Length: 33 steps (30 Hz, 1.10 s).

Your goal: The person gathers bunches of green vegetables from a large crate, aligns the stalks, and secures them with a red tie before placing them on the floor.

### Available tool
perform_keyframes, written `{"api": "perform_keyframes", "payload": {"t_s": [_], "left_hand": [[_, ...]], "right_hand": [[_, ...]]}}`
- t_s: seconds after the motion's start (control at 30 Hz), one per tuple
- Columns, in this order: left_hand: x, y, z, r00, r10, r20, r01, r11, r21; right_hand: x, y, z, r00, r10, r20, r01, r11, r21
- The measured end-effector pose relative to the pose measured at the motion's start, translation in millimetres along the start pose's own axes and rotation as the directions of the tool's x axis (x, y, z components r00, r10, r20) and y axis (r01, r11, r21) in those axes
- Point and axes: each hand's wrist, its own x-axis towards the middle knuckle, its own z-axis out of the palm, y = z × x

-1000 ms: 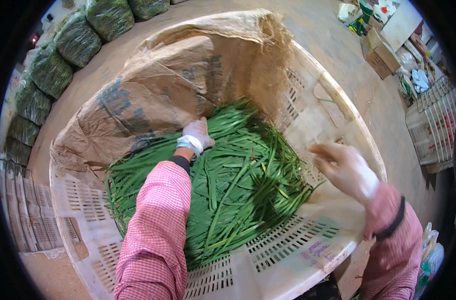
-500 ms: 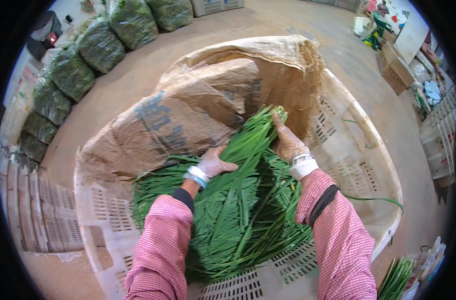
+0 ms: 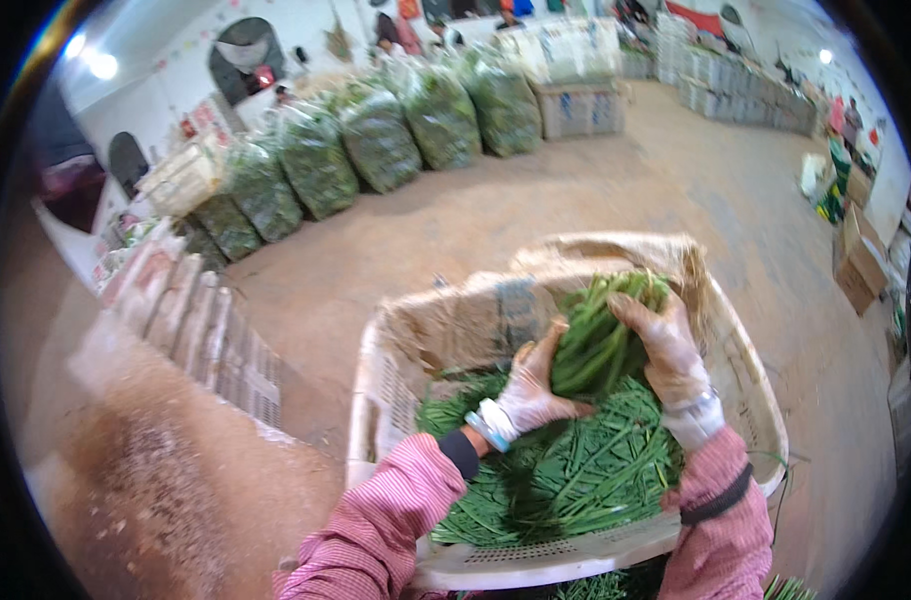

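My two hands, in thin translucent gloves, hold a bunch of long green chives (image 3: pixel 598 340) over a white plastic crate. My left hand (image 3: pixel 536 388) cups its lower left side, thumb up. My right hand (image 3: pixel 666 345) is wrapped round its right side near the top. Below them, more chives (image 3: pixel 606 470) lie heaped in the crate (image 3: pixel 766 400). A worn brown woven sack (image 3: pixel 456 322) lines the crate's far side.
Tall clear bags of greens (image 3: pixel 376 140) stand in a row at the far left, beside stacked crates (image 3: pixel 581 110). More white crates (image 3: pixel 226 340) lean together at left. A cardboard box (image 3: pixel 860 262) sits at far right. People are in the background.
My view has tilted up and swung left, showing more of the room. The bunch, still between both hands, now looks shorter and more bunched together.
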Motion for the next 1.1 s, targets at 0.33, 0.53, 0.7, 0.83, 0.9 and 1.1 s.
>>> {"api": "perform_keyframes", "payload": {"t_s": [0.33,0.53,0.7,0.83,0.9,1.1], "left_hand": [[-116.5,200.1,4.1,0.947,-0.125,-0.297,-0.192,0.521,-0.832],[-230.5,272.4,-98.1,0.681,-0.532,-0.503,-0.479,0.194,-0.856],[-271.0,269.4,-133.6,0.663,-0.558,-0.498,-0.489,0.181,-0.853],[-301.6,287.6,-136.0,0.877,-0.446,-0.179,-0.127,0.145,-0.981],[-314.9,293.0,-121.3,0.9,-0.429,0.075,0.273,0.422,-0.864],[-378.1,290.3,-86.3,0.656,-0.469,0.591,0.715,0.136,-0.686]], "right_hand": [[-111.1,-175.0,208.9,0.844,0.029,0.536,0.304,0.798,-0.521],[-161.0,-163.9,268.5,0.61,0.358,0.706,0.539,0.466,-0.702],[-194.6,-110.2,281.5,0.74,0.273,0.615,0.226,0.76,-0.609],[-258.8,-80.0,256.5,0.926,0.204,0.319,-0.145,0.969,-0.199],[-291.5,-84.4,242.0,0.965,0.235,0.113,-0.243,0.968,0.059],[-354.5,-72.2,236.2,0.959,0.263,-0.107,-0.206,0.904,0.376]]}}
